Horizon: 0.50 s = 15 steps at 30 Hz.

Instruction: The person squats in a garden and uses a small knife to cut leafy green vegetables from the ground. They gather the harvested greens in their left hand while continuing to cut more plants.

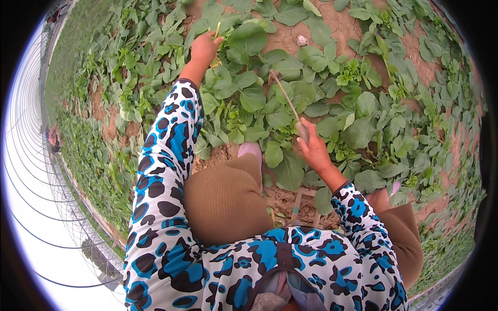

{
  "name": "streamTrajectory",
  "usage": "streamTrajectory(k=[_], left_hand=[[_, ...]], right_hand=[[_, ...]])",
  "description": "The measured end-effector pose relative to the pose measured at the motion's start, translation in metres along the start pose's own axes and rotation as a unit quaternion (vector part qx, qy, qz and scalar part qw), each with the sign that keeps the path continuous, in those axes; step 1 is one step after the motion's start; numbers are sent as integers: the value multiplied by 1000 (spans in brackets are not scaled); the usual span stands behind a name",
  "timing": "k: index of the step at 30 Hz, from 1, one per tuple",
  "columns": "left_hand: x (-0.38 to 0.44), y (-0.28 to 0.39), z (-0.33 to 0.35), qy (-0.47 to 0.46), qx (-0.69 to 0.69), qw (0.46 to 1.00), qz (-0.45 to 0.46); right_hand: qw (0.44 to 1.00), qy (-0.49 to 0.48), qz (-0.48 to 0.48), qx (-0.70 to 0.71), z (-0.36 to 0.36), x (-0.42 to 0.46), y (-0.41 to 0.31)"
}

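Note:
My right hand [313, 148] is closed around the handle of a small hand hoe [288, 99], whose thin rod leads to a metal blade among the broad leaves. Stretched forward at the upper left, my left hand [205, 47] pinches a pale yellow-green stem [217, 30]; what else its fingers touch is hidden. Broad-leaved green plants [253, 99] grow between the two hands. Smaller, brighter green plants [348, 74] stand among them, to the right of the hoe blade.
Cracked bare soil [286, 37] shows between the plants, with a small whitish lump [302, 40] on it. My pink shoe [251, 149] is close to the leaves. A slatted frame [297, 202] lies below me. Greenhouse hoops [23, 217] and a distant person [54, 138] are at left.

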<state>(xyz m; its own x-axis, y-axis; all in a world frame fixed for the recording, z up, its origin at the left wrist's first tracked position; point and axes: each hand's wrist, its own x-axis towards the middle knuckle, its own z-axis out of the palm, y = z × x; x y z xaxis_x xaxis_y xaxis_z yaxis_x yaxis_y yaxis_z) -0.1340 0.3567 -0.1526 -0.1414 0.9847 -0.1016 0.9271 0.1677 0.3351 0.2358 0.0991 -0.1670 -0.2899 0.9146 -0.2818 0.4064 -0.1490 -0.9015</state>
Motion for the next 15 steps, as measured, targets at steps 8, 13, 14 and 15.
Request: streamTrajectory(k=[8, 13, 14, 15], left_hand=[[9, 34, 34, -5, 41, 999, -27], [-23, -22, 12, 87, -7, 996, 4], [-33, -29, 2, 66, -68, 995, -40], [-46, -35, -8, 47, -127, 987, -85]], right_hand=[[1000, 3, -9, 1, 7, 1, 2], [999, 23, -25, -10, 5, 6, -2], [999, 31, -32, -20, 5, 7, -1], [999, 21, -35, -23, 5, 8, 0]])
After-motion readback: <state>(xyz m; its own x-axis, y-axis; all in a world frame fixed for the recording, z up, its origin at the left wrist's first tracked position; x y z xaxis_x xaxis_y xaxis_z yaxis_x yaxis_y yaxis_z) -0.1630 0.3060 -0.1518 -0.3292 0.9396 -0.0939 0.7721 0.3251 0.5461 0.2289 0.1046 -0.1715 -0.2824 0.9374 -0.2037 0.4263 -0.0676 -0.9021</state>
